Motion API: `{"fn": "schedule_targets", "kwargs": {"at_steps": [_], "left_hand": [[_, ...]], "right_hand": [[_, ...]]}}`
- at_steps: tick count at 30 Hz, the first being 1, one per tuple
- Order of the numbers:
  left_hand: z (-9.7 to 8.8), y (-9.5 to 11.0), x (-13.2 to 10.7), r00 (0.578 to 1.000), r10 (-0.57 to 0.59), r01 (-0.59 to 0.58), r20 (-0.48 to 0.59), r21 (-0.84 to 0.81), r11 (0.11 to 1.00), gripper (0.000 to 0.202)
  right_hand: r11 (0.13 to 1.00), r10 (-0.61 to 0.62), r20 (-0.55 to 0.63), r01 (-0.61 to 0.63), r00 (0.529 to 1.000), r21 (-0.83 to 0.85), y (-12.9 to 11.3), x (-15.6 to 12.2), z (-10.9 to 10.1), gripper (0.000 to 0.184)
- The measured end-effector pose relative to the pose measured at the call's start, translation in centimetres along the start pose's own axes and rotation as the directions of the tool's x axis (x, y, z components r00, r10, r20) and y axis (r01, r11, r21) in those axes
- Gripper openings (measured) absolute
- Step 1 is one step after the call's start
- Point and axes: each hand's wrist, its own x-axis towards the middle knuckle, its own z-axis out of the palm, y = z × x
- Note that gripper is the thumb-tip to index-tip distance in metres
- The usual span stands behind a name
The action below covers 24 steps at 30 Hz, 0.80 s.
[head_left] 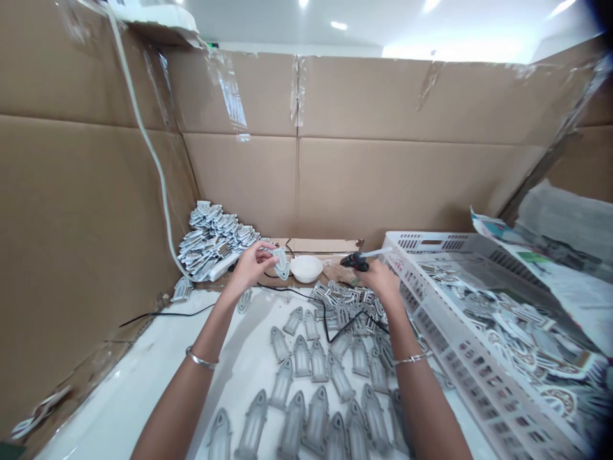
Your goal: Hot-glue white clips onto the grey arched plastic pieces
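Running down the left cardboard wall (71, 255), a white cable (158, 172), ending by a heaped pile of grey-and-white pieces (211, 239) in the back corner. Just right of the pile, left hand (251, 265) raised over the white table (134, 383), thumb and fingertips closed narrowly on a small grey arch-shaped piece (281, 263); piece gripped at its left edge, jutting out to the right of the fingertips, clear of the table. Metal bangle (201, 361) on that wrist. Just beside the held piece, to its right, a white bowl (306, 268), apart from it. Below, rows of flat grey arches (306, 383) laid out between the two forearms, crossed by a black cord (330, 322). Further right, right hand (378, 278) wrapped shut around a black glue gun (355, 260), its dark end toward the bowl, a pale stick poking out behind to the right. Thin bracelet (412, 359) on that wrist. Touching that forearm's outer side, a white slotted crate (431, 306) lined with newspaper and scattered with printed cut-outs (517, 345).
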Motion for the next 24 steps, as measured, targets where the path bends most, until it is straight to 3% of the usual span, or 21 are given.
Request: {"fn": "schedule_targets", "kwargs": {"at_steps": [5, 9, 13, 16, 20, 24], "left_hand": [[-1.0, -0.7, -0.1, 1.000, 0.018, -0.017, -0.016, 0.039, 0.999, 0.039], [-4.4, -2.3, 1.4, 1.000, 0.010, -0.006, -0.026, 0.170, 0.986, 0.040], [-9.3, -3.5, 6.1, 0.997, 0.020, 0.013, -0.068, 0.461, 0.887, 0.045], [-12.0, -3.7, 10.8, 0.992, 0.027, 0.047, -0.123, 0.555, 0.830, 0.044], [-12.7, -3.8, 15.4, 0.992, 0.014, 0.068, -0.122, 0.642, 0.764, 0.030], [-11.9, -4.4, 17.0, 0.996, 0.016, 0.055, -0.089, 0.734, 0.677, 0.025]], "right_hand": [[0.997, -0.031, -0.017, 0.032, 0.999, 0.077, -0.3, -0.3, -0.7, 0.047], [0.996, -0.028, -0.005, 0.029, 1.000, 0.079, -0.4, 0.0, -0.7, 0.045], [0.997, -0.026, 0.016, 0.025, 1.000, 0.068, -0.9, 0.0, -0.6, 0.047], [0.997, -0.039, 0.039, 0.036, 0.998, 0.064, -1.1, -0.2, -0.6, 0.046], [0.994, -0.066, 0.029, 0.063, 0.997, 0.090, -1.0, -0.4, -0.4, 0.043], [0.994, -0.057, 0.013, 0.055, 0.998, 0.099, -0.5, 0.0, -0.2, 0.042]]}}
